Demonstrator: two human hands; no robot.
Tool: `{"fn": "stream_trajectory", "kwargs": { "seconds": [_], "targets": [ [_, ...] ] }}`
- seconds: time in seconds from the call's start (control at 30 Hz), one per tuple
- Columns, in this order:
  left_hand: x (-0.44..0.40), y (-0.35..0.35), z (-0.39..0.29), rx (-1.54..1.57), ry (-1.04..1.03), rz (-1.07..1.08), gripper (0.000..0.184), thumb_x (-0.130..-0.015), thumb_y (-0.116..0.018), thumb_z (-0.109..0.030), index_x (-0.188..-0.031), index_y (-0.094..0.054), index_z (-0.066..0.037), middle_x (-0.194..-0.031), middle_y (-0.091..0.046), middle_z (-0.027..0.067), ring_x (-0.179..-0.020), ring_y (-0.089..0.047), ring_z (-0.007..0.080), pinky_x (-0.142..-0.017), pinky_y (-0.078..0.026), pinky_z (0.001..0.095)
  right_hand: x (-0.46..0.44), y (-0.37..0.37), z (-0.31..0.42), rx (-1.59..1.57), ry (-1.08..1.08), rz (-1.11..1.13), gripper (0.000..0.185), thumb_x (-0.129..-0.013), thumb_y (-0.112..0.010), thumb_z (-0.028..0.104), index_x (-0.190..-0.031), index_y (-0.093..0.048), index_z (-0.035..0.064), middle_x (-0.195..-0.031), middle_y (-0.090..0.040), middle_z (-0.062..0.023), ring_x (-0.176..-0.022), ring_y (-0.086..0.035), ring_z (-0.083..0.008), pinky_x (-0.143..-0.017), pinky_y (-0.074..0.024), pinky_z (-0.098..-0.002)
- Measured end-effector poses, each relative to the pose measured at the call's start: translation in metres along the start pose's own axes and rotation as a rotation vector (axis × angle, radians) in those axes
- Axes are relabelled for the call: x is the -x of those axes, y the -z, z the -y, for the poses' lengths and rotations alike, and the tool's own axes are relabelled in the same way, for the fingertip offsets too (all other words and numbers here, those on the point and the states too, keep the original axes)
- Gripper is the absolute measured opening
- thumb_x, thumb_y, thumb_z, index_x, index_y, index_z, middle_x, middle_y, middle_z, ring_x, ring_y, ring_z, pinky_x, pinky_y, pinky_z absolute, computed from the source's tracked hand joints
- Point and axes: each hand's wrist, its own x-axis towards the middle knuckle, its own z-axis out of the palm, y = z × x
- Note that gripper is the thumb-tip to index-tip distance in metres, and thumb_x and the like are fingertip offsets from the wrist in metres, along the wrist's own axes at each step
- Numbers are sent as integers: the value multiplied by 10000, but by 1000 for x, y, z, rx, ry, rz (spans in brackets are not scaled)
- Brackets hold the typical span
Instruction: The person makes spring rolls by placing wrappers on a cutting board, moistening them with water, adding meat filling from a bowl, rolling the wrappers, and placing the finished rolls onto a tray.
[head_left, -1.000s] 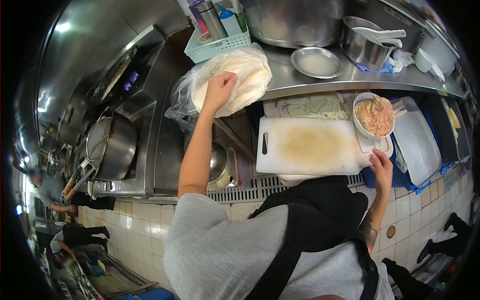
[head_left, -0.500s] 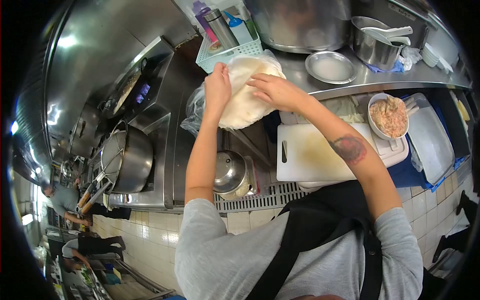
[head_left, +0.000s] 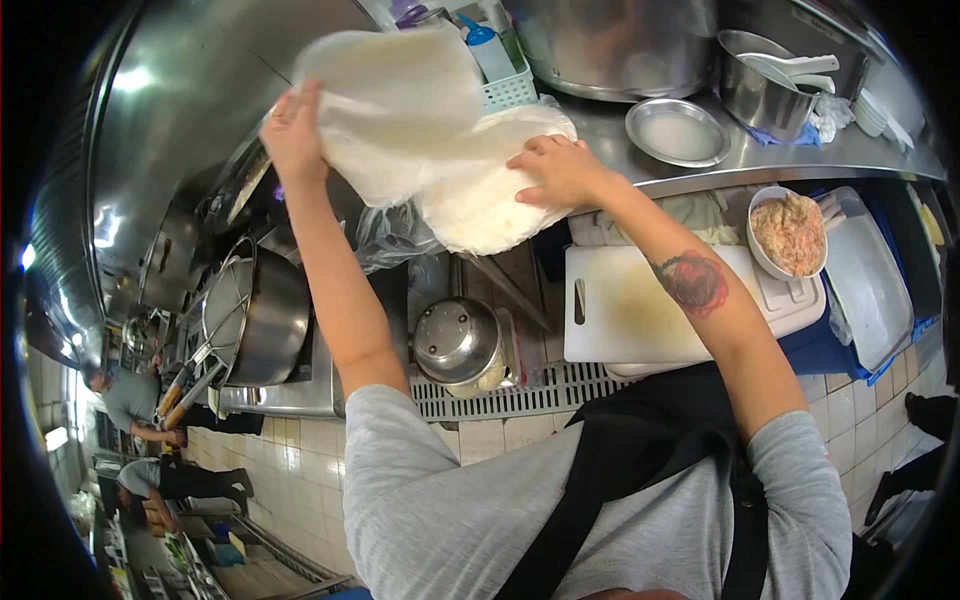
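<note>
My left hand [head_left: 297, 138] is closed on the edge of a thin, pale, floppy dough sheet [head_left: 400, 105], held raised to the left. The lower right part of that sheet meets a stack of similar round sheets [head_left: 480, 205]. My right hand [head_left: 558, 172] lies on the right side of this stack with its fingers spread. Clear plastic wrap [head_left: 392, 238] shows under the stack's left side. Behind the raised sheet stands a mint-coloured basket [head_left: 510, 92] holding bottles, partly hidden.
A shallow metal dish [head_left: 678, 133] of whitish liquid sits on the steel shelf. Below are a white cutting board [head_left: 625, 305] and a bowl of minced filling [head_left: 788, 235]. A saucepan [head_left: 457, 340] is in front, a large pot [head_left: 265, 315] at left. Two people work far left.
My left hand has moved left and up, peeling one sheet away from the stack. My right hand remains on the stack, its fingers more spread.
</note>
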Motion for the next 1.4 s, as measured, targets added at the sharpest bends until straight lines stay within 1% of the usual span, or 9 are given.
{"fn": "stream_trajectory", "kwargs": {
  "seconds": [0.17, 0.37, 0.53, 0.7, 0.8, 0.97, 1.07, 1.1, 1.4],
  "targets": [
    [-20, 22, -31, 267, 2, -114, 277, -917, -677, -70, -1126, -628, 104, -1039, -700, 171, -857, -704, 256, -745, -592, 358, -8, 2, -1, -7, -46, 13, 680, -796, -678, 588, -1393, -545, 292, -1448, -469, -124, -1357, -403, -350, -1061, -340, -581],
    [3, 6, -104, 57, 74, 23, 256, -946, -649, -175, -1075, -702, 40, -873, -694, 71, -720, -656, 139, -632, -538, 285, -16, 25, 19, -23, -196, 113, 732, -833, -624, 637, -1441, -504, 247, -1443, -480, -159, -1363, -426, -339, -1089, -339, -575],
    [62, -31, -125, 0, 283, 366, 276, -963, -607, -239, -1073, -703, -4, -811, -678, 16, -662, -623, 83, -600, -487, 234, 23, 22, 15, -439, 214, -191, 881, -728, -814, 490, -1452, -479, 114, -1467, -475, -145, -1383, -423, -297, -1132, -348, -388],
    [130, -78, -96, 470, 548, 331, 281, -950, -603, -203, -1091, -671, 30, -914, -707, 75, -802, -683, 148, -730, -554, 283, 140, 60, 31, -1193, 391, 222, 1420, -546, -941, 502, -1568, -97, -9, -1617, -208, -146, -1495, -198, -221, -1204, -190, -400],
    [167, -112, -59, 412, 725, 372, 271, -941, -612, -196, -1072, -685, 30, -917, -707, 88, -798, -679, 161, -740, -549, 286, 207, 33, 18, -1480, 257, -76, 978, -776, -828, 267, -1536, -259, 30, -1409, -515, -142, -1295, -499, -210, -1063, -418, -368],
    [246, -173, 61, 208, 948, 573, 312, -908, -660, -207, -1120, -649, 22, -890, -698, 102, -779, -663, 211, -738, -533, 332, 299, -31, -34, -1972, -632, -395, 388, -1005, -549, 168, -1334, -506, -34, -1111, -688, -132, -954, -685, -169, -797, -575, -294],
    [299, -189, 82, -595, 179, 675, 429, -827, -743, -237, -1158, -620, 7, -941, -663, 196, -917, -650, 373, -864, -510, 408, 321, -57, -47, -1792, -953, -431, 277, -1025, -535, 243, -1141, -612, 3, -994, -705, -81, -803, -688, -134, -712, -586, -270],
    [316, -193, 86, -551, 44, 687, 434, -818, -749, -242, -1151, -627, 8, -1026, -667, 218, -991, -634, 395, -901, -497, 428, 327, -72, -56, -1711, -987, -428, 266, -1024, -537, 239, -1125, -620, 8, -982, -705, -76, -797, -686, -129, -703, -583, -262],
    [426, -253, 38, -85, 572, 836, 618, -926, -670, -281, -1394, -462, 64, -1193, -648, 276, -1085, -657, 320, -925, -513, 381, 312, -87, -47, -1707, -836, -436, 248, -1015, -538, 157, -1165, -638, -13, -970, -689, -63, -807, -659, -118, -739, -563, -239]
  ]
}}
